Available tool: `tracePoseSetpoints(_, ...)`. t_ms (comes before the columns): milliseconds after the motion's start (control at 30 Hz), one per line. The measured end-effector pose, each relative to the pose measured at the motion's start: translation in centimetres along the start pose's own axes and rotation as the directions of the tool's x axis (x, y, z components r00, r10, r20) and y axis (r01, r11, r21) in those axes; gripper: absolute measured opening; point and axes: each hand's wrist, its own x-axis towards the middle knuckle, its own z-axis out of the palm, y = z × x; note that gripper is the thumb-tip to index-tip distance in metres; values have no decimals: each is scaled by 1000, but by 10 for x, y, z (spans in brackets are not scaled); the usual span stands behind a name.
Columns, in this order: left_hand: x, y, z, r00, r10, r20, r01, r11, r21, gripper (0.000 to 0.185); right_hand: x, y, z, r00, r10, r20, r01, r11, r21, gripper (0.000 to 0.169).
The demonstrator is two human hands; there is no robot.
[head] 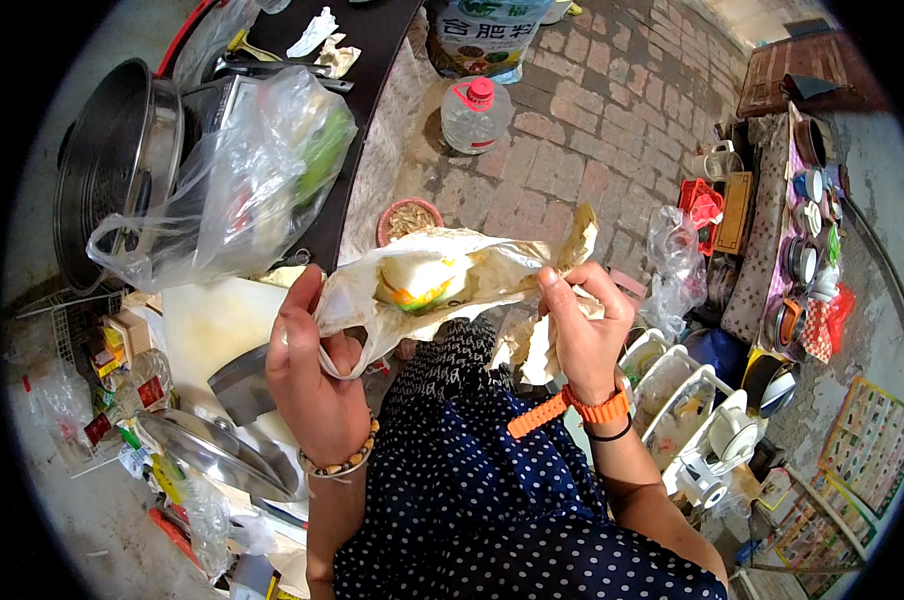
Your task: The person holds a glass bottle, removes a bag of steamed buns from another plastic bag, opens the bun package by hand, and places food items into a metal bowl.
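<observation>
My left hand [321, 367] grips the handle end of a creased whitish plastic bag [497, 262], with a loop of it round the fingers. My right hand [583, 322] pinches the bag's other end between thumb and fingers. The bag is stretched between both hands, and its mouth gapes upward. Inside lies a white thing with yellow, orange and green on it; what it is cannot be told. Torn, yellowed scraps [538, 352] hang below my right hand. A cleaver [242, 386] lies on a pale cutting board [212, 322] to the left of my left hand.
A clear plastic bag [249, 172] of produce lies on the dark table [373, 67] beside a steel steamer pot [107, 172]. Beyond my hands, a water jug [476, 116] and a red-rimmed basket [409, 220] stand on the brick floor. A white rack [684, 420] is at right, a pot lid [216, 454] at left.
</observation>
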Motion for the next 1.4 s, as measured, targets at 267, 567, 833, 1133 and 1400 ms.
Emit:
tracePoseSetpoints(267, 3, -7, 19, 997, -65, 31, 65, 998, -6, 42, 6, -11, -2, 957, -285, -49, 270, 942, -198, 11)
tracePoseSetpoints(567, 5, -20, 24, 999, 25, 31, -25, 1000, 16, 37, 52, 4, 51, 813, -151, 562, 537, 571, -622, 12)
tracePoseSetpoints(833, 12, -33, 14, 998, 59, -20, -57, 994, 94, 43, 49, 39, 55, 774, -315, 549, 593, 664, -455, 10)
tracePoseSetpoints(1133, 11, -41, 8, 988, 81, -132, -71, 994, 82, 42, 16, 28, 14, 648, -491, 582, 741, 581, -336, 21)
tracePoseSetpoints(1400, -5, -77, 0, 991, 35, -131, -56, 986, -160, 57, 5, 26, -17, 737, -473, 482, 647, 700, -303, 22)
